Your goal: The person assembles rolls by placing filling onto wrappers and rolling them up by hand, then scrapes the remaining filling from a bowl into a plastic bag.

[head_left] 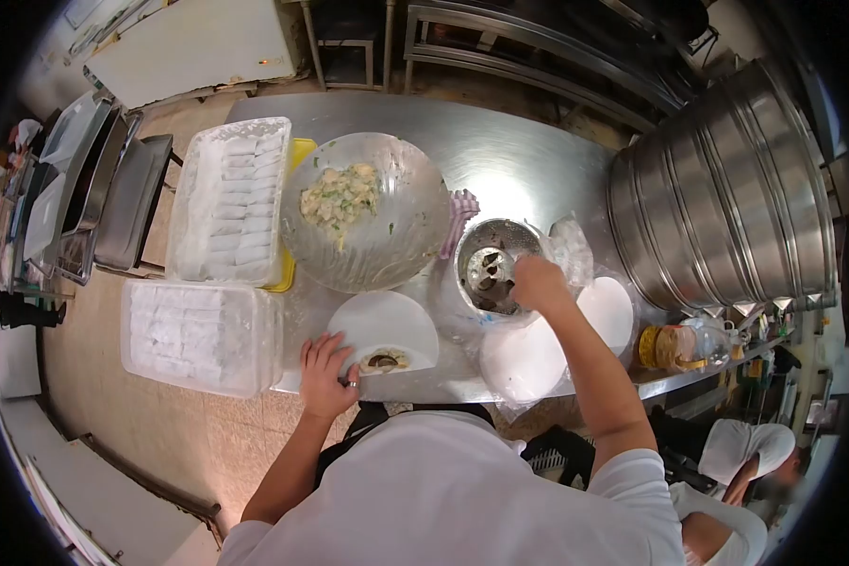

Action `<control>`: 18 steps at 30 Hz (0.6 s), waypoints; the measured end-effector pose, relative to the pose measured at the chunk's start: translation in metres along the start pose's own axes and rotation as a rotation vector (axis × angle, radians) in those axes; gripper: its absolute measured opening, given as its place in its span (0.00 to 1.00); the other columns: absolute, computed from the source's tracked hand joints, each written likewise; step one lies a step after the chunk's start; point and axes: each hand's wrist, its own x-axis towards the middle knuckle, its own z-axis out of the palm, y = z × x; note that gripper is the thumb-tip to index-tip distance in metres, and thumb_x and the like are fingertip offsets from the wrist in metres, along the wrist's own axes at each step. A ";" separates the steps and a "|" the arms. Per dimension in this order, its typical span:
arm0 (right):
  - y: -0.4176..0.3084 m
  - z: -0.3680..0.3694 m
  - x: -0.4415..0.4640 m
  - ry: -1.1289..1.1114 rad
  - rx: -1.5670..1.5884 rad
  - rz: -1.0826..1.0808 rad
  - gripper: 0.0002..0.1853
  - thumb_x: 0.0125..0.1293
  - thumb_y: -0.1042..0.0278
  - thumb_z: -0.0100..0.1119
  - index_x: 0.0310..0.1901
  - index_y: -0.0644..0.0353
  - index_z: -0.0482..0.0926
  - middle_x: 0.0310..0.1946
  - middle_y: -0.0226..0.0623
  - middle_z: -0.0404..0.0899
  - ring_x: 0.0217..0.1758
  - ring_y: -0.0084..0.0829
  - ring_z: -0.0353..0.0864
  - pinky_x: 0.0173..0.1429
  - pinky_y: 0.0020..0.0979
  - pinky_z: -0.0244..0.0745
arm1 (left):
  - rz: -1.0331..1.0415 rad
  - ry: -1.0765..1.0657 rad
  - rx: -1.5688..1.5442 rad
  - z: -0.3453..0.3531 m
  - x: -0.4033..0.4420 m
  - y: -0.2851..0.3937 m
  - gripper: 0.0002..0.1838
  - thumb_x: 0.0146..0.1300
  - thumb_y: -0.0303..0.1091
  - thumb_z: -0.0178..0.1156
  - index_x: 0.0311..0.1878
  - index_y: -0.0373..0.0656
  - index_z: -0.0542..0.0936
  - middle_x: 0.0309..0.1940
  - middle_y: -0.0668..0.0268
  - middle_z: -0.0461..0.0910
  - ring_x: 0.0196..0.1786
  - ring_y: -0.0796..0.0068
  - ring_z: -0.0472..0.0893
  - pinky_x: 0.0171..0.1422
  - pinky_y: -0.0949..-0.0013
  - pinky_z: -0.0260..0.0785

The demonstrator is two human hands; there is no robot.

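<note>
One strip of filling on the near edge of the white wrapper, long axis left-to-right, just right of the left hand, fingers spread, unclenched; right hand farther off, at the metal pot, grip impossible to tell.

Floor: beige-brown tile, running along the left side and under the stainless-steel bench. Bench top smooth and reflective; a bright white glare sits near its middle. Far side, left: a white, box-shaped appliance with a small orange indicator light, lower edge worn. Far side, centre to right: a tubular metal rack, dark beneath. Left: a grey flat-topped metal stand. Lower left: a low pale ledge.
</note>
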 end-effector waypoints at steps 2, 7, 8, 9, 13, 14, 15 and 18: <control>-0.009 -0.003 -0.004 -0.081 -0.022 -0.058 0.21 0.63 0.58 0.71 0.54 0.62 0.90 0.53 0.51 0.92 0.58 0.49 0.92 0.63 0.46 0.88 | 0.000 -0.004 0.003 0.000 0.000 0.000 0.20 0.59 0.33 0.71 0.56 0.46 0.85 0.70 0.59 0.81 0.76 0.48 0.75 0.86 0.35 0.58; -0.018 -0.006 -0.009 -0.085 0.010 -0.069 0.33 0.61 0.43 0.79 0.57 0.63 0.87 0.50 0.48 0.93 0.57 0.48 0.93 0.62 0.46 0.87 | -0.002 -0.026 0.010 -0.001 0.001 0.000 0.20 0.60 0.33 0.71 0.56 0.45 0.85 0.70 0.56 0.81 0.76 0.45 0.75 0.86 0.33 0.57; -0.020 -0.004 -0.010 -0.064 0.013 -0.065 0.33 0.61 0.41 0.79 0.56 0.62 0.87 0.49 0.47 0.93 0.57 0.47 0.93 0.62 0.46 0.87 | 0.000 -0.034 0.008 -0.001 0.001 0.000 0.20 0.60 0.34 0.71 0.56 0.45 0.85 0.70 0.55 0.81 0.76 0.43 0.75 0.86 0.32 0.56; -0.021 -0.002 -0.010 -0.042 0.015 -0.061 0.34 0.61 0.39 0.80 0.56 0.62 0.86 0.48 0.46 0.93 0.56 0.47 0.93 0.62 0.46 0.87 | 0.004 -0.035 0.009 -0.001 0.002 0.000 0.20 0.60 0.34 0.71 0.56 0.45 0.85 0.70 0.55 0.81 0.76 0.43 0.75 0.86 0.32 0.56; -0.015 0.001 -0.008 0.051 0.059 -0.049 0.26 0.66 0.46 0.76 0.53 0.61 0.86 0.46 0.46 0.93 0.54 0.47 0.94 0.59 0.47 0.88 | 0.014 -0.035 0.012 -0.001 0.003 0.000 0.21 0.59 0.33 0.71 0.57 0.45 0.84 0.70 0.55 0.81 0.76 0.42 0.75 0.85 0.31 0.56; -0.008 -0.003 -0.008 0.056 0.087 -0.052 0.23 0.67 0.50 0.75 0.53 0.61 0.86 0.46 0.47 0.93 0.54 0.47 0.94 0.58 0.47 0.88 | 0.013 -0.037 0.013 -0.001 0.002 0.000 0.21 0.59 0.33 0.71 0.57 0.45 0.84 0.70 0.55 0.80 0.76 0.42 0.75 0.85 0.30 0.56; -0.003 -0.006 -0.009 0.060 0.115 -0.056 0.21 0.68 0.53 0.74 0.53 0.61 0.86 0.45 0.47 0.93 0.53 0.47 0.94 0.58 0.47 0.88 | 0.012 -0.039 0.017 -0.001 0.002 0.000 0.21 0.59 0.33 0.71 0.57 0.45 0.84 0.70 0.55 0.80 0.76 0.42 0.75 0.85 0.30 0.56; 0.005 0.007 -0.007 0.001 -0.052 -0.110 0.15 0.67 0.64 0.69 0.52 0.61 0.87 0.45 0.50 0.92 0.52 0.49 0.94 0.58 0.48 0.88 | 0.014 -0.040 0.025 -0.002 0.002 0.000 0.21 0.59 0.33 0.71 0.58 0.45 0.84 0.70 0.55 0.80 0.76 0.42 0.75 0.85 0.31 0.57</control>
